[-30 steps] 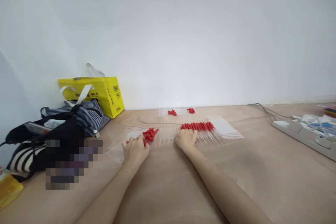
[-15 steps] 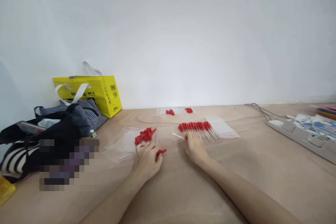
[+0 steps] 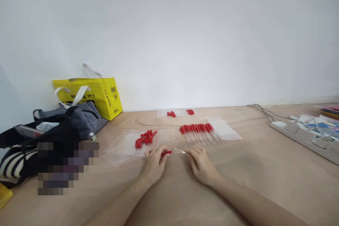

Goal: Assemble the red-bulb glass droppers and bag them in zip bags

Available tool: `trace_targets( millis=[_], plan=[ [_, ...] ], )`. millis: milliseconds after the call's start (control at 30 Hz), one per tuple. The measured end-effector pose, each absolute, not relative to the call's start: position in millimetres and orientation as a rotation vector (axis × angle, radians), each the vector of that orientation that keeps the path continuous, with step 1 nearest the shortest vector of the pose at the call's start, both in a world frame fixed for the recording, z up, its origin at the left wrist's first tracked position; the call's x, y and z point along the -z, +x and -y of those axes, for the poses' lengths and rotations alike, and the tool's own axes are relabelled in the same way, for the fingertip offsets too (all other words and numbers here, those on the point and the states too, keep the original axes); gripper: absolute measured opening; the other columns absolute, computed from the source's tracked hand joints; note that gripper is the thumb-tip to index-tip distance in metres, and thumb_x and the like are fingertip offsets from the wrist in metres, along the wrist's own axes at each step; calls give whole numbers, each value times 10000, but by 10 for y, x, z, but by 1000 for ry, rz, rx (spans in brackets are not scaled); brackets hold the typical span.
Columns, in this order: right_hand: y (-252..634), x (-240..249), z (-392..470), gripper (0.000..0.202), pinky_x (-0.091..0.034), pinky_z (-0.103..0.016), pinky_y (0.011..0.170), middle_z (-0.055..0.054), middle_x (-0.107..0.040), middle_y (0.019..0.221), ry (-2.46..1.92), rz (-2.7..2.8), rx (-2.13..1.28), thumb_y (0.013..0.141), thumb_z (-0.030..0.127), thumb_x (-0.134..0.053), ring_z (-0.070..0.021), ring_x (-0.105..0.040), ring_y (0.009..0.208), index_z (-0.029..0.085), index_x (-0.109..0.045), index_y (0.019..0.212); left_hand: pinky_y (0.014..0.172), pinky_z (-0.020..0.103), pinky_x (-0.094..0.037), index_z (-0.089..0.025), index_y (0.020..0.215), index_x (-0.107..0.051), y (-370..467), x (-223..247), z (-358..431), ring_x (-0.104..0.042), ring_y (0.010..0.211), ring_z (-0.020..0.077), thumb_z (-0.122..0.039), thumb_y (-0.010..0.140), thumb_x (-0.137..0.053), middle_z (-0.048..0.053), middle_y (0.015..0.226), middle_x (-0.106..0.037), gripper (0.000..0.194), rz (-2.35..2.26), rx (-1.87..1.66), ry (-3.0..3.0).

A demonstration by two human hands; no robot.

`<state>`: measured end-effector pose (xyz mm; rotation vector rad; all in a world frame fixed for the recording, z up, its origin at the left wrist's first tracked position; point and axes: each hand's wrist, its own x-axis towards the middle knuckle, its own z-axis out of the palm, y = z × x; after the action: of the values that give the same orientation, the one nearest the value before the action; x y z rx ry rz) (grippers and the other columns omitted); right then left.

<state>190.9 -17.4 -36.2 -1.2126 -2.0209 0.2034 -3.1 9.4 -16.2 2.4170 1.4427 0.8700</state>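
Between the fingers of my left hand point(image 3: 155, 164) is a red rubber bulb point(image 3: 166, 153), its end pointing right. My right hand point(image 3: 202, 166) pinches a thin clear tube point(image 3: 180, 151), whose free end points left at the bulb; the two are apart. Beyond my left hand lies a pile of red bulbs point(image 3: 145, 139) on clear plastic bags point(image 3: 122, 148). A row of short clear tubes point(image 3: 166, 136) is beside the pile. Behind my right hand, several droppers with red bulbs point(image 3: 197, 129) lie side by side.
White plastic bags point(image 3: 225, 129) lie right of the droppers. More red bulbs point(image 3: 190, 112) are near the wall. A yellow bag point(image 3: 109, 99), a striped bag point(image 3: 84, 122) and a black bag point(image 3: 58, 148) stand left. A power strip point(image 3: 299, 141) is at right.
My right hand has drawn back from the row of droppers toward me, bringing the clear tube along. My left hand has shifted slightly right with the red bulb.
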Motion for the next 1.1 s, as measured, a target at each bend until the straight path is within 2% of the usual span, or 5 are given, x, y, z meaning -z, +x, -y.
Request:
trace_targets(
  millis=[367, 500, 700, 900, 1100],
  plan=[
    [1866, 359, 207, 236, -317, -297, 706, -46, -604, 803, -1172, 2071, -224, 864, 151, -342, -156, -522, 762, 182, -558, 955, 809, 379, -306, -233, 894, -574, -19, 168, -85, -558, 872, 194, -264, 817, -447, -1, 912, -654, 151, -1397, -950, 2391],
    [1861, 376, 208, 215, -291, -285, 697, -28, -607, 773, -1128, 2095, -180, 866, 169, -366, -140, -514, 729, 190, -564, 946, 781, 373, -321, -246, 860, -627, -10, 161, -85, -563, 809, 198, -284, 791, -500, 0, 820, -673, 149, -1413, -900, 2412],
    [1866, 365, 218, 237, -244, -277, 672, -8, -570, 677, -1067, 2139, 2, 843, 132, -363, -120, -440, 619, 194, -591, 860, 811, 401, -274, -251, 794, -634, -12, 164, -67, -555, 771, 188, -300, 805, -486, -11, 742, -659, 155, -1364, -938, 2491],
    [1944, 335, 159, 247, -194, -290, 650, 7, -531, 614, -959, 2215, 276, 761, 56, -363, -94, -383, 542, 170, -578, 722, 834, 415, -243, -231, 756, -621, -20, 147, 7, -542, 747, 180, -286, 815, -466, -5, 683, -635, 175, -1267, -923, 2616],
    [1946, 329, 157, 261, -177, -291, 632, 9, -532, 619, -888, 2158, 397, 748, 54, -352, -94, -371, 543, 170, -574, 823, 853, 418, -224, -207, 738, -586, 21, 125, 78, -539, 735, 170, -270, 830, -422, -5, 652, -625, 199, -1182, -995, 2686]
  ],
)
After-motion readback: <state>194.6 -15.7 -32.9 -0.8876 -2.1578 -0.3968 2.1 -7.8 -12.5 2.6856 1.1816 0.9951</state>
